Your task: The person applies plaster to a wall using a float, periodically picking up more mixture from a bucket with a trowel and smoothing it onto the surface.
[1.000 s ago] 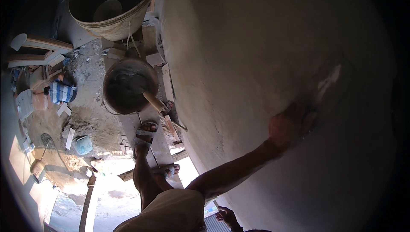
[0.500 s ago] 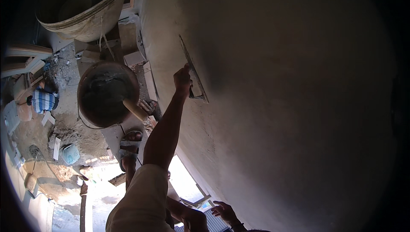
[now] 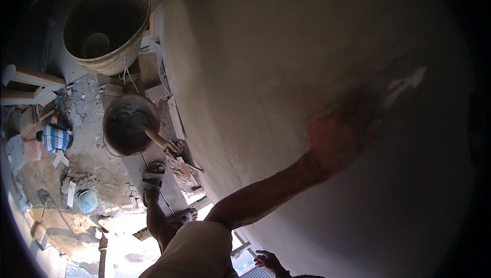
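Observation:
My left hand (image 3: 335, 137), blurred by motion, grips a flat plastering trowel (image 3: 373, 114), also smeared, against the grey plastered wall (image 3: 266, 47), my arm stretched to the right. A pale streak shows just beyond it. My right hand (image 3: 268, 261) is low at the bottom edge near the wall, fingers apart and empty. Left of the wall, a round bucket (image 3: 117, 134) holds wet grey mix, with a wooden-handled tool (image 3: 156, 137) standing in it.
A big pale bucket (image 3: 110, 60) with a bowl inside sits above. My sandalled feet (image 3: 152, 175) stand on a plank (image 3: 171, 198). Beyond lie wooden frames (image 3: 28, 81), rubble, a blue container (image 3: 87, 201) and a crouched person (image 3: 56, 137) in a striped shirt. Bright openings show at the bottom.
Half a second ago my left hand held the trowel upright near the wall's left part; it has swept right, to about where it was a second ago. My right hand stays low.

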A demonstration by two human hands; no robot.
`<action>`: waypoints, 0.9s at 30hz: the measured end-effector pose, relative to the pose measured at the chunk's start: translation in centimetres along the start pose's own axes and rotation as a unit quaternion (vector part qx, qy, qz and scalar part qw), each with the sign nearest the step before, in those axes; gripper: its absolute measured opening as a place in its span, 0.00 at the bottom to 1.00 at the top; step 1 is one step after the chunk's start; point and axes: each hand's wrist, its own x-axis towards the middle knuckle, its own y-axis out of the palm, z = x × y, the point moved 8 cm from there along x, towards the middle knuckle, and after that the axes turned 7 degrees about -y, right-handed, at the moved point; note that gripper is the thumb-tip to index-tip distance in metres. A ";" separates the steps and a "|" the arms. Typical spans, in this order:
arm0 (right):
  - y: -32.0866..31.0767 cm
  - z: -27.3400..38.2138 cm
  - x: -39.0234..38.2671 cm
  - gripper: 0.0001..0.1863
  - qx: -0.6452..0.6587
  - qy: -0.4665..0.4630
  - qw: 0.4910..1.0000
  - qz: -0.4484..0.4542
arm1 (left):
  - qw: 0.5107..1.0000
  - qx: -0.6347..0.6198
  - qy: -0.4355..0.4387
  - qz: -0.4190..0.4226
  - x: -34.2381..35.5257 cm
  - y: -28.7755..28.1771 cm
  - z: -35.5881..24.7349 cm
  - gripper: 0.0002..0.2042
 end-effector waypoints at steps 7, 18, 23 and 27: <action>-1.9 7.5 -1.7 0.21 -0.050 -0.045 0.998 -0.015 | 0.983 -0.105 -0.095 0.113 -8.0 -1.1 0.6 0.18; -1.3 6.0 -3.9 0.21 -0.006 -0.078 0.997 0.004 | 0.938 -0.047 -0.335 -0.070 7.7 -3.5 18.3 0.21; -3.4 0.5 -6.7 0.19 -0.030 -0.017 0.999 -0.028 | 0.999 -0.044 -0.010 0.010 7.3 0.6 -12.9 0.13; -4.7 1.5 -9.3 0.21 -0.044 0.002 0.998 -0.043 | 0.990 -0.026 0.082 0.109 -2.7 4.7 -25.2 0.18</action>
